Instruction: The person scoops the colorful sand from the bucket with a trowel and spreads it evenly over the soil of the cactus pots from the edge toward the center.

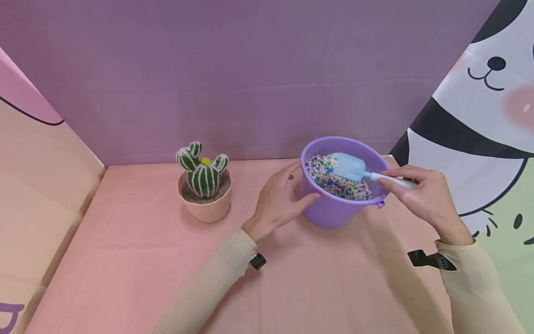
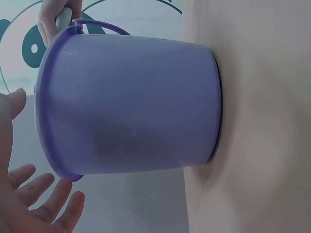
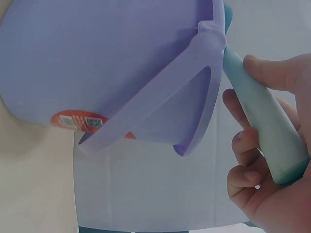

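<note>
A purple bucket point(image 1: 333, 211) stands upright, partly filled with small multicoloured beads point(image 1: 340, 185). My right hand point(image 1: 425, 190) grips the pale handle of a light blue scoop point(image 1: 349, 167), whose blade rests over the beads inside the bucket. In the right wrist view the thumb and fingers curl round the scoop handle point(image 3: 267, 116). At the bucket's left side is my left hand point(image 1: 279, 199), its fingers spread and loosely bent beside the rim. The left wrist view shows those fingers point(image 2: 46, 199) a little apart from the bucket wall, holding nothing.
A knitted cactus point(image 1: 203, 178) in a peach pot point(image 1: 208, 211) stands to the left of the bucket. The pink cloth-covered table point(image 1: 137, 260) meets a purple backdrop behind. The bucket's handle point(image 3: 146, 99) hangs down its outer side. A panda print point(image 1: 471, 139) covers the right wall.
</note>
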The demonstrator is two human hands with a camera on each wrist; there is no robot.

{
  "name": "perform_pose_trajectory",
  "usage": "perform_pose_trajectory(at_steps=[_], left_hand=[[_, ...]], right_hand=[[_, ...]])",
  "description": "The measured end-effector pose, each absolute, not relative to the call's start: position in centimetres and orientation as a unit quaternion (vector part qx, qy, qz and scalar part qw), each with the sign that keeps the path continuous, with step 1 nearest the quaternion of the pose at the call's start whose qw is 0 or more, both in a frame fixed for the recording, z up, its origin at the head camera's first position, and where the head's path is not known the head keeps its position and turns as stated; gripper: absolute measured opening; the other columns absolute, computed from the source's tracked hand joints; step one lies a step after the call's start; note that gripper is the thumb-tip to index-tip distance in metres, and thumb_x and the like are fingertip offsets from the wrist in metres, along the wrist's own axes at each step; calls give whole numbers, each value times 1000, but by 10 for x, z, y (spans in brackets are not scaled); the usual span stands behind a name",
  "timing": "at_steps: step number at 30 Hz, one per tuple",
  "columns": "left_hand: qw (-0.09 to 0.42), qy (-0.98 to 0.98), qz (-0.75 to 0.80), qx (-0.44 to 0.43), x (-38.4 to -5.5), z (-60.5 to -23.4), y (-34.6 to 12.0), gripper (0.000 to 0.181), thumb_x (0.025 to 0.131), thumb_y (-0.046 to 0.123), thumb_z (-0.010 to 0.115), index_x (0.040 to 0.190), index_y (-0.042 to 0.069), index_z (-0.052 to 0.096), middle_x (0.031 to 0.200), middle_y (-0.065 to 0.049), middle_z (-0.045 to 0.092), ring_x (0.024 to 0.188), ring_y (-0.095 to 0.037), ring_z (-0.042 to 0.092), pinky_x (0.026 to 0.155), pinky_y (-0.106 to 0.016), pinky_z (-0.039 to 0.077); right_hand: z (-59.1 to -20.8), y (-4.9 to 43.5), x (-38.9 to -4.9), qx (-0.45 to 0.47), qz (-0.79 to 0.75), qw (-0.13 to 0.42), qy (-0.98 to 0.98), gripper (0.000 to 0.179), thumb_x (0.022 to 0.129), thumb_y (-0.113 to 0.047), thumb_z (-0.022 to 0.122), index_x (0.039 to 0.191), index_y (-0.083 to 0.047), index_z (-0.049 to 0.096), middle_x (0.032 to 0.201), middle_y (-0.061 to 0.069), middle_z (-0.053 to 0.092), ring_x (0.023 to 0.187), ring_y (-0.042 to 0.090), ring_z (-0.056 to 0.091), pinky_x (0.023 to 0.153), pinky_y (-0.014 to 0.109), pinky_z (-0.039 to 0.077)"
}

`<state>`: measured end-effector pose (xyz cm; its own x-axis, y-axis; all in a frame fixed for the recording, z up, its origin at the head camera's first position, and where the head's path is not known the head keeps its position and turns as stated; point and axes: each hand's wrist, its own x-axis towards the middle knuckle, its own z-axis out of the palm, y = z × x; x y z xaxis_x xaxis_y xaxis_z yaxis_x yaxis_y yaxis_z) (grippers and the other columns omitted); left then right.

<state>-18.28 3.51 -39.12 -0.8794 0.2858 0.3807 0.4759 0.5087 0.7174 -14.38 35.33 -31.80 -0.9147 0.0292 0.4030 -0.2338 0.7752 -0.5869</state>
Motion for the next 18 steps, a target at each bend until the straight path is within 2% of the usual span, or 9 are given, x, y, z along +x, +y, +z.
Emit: perform_pose_trajectory(at_steps=[6,11,18], left_hand=[[94,-866,-450,-199,-173,-392,22,77,92,58,76,157,23,52,157,6,58,135,-18,60,112,-49,52],[116,-857,-458,-204,-169,-396,10,68,92,50,78,151,23,58,147,5,64,128,-17,62,105,-46,55],[148,-843,-466,-225,-166,-399,-4,62,93,42,80,147,18,61,144,1,67,125,-19,64,100,-41,57]], right_hand=[[-317,344,-144,58,342,203,-916,18,88,-17,87,104,-8,86,86,-44,65,76,-13,61,64,7,45],[-316,338,-143,49,339,195,-919,20,88,-22,89,104,-10,86,83,-44,65,80,-14,61,67,6,45],[-315,328,-142,55,338,203,-917,20,87,-22,89,103,-11,87,82,-45,63,79,-13,61,66,6,46]])
